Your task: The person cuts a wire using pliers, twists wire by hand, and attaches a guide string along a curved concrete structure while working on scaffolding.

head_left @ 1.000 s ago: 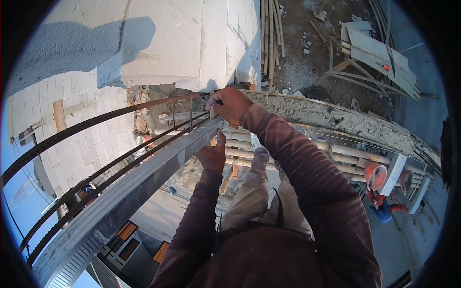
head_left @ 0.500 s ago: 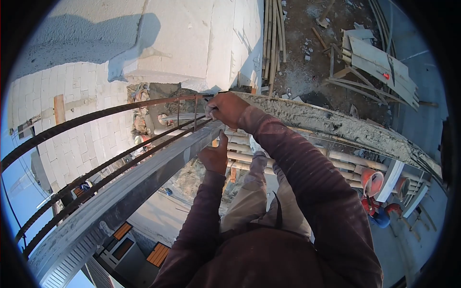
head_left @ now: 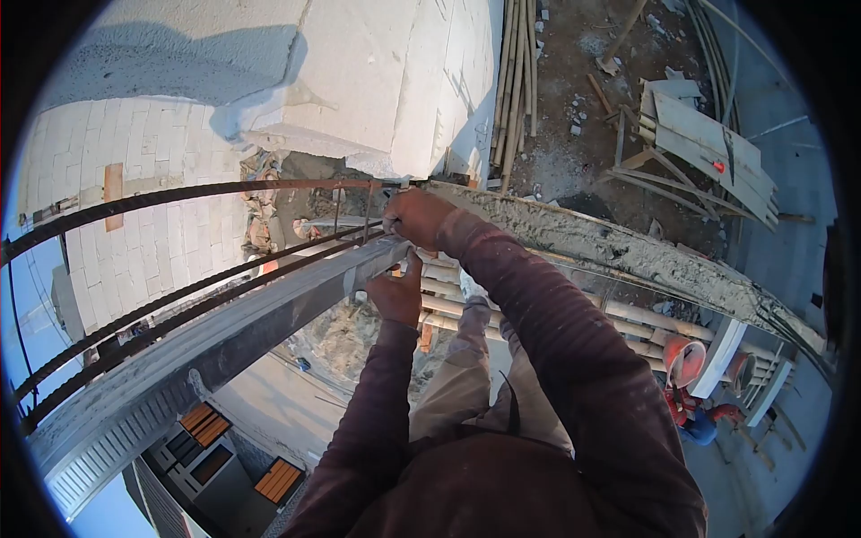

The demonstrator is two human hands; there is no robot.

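A long grey board [head_left: 269,309] runs from the lower left to the middle of the head view. My left hand [head_left: 395,291] is at its upper end, thumb pointing up and fingers curled against the board's edge. Just above it, my right hand [head_left: 420,220] is closed near the board's end and the rebar tips; what its fingers hold is hidden. Several ribbed steel rebars [head_left: 188,190] curve alongside the board, joined by thin cross ties near my right hand.
A rough mortar-topped wall [head_left: 619,238] extends right from my hands. Bamboo poles [head_left: 646,316] lie below it near my legs. A white block wall [head_left: 350,81] rises above. At lower right, a person in red [head_left: 695,417] is beside a red bucket [head_left: 686,359].
The view has shifted slightly, and the board and rebars sit a little lower at the left. Both hands stay at the board's end in much the same pose.
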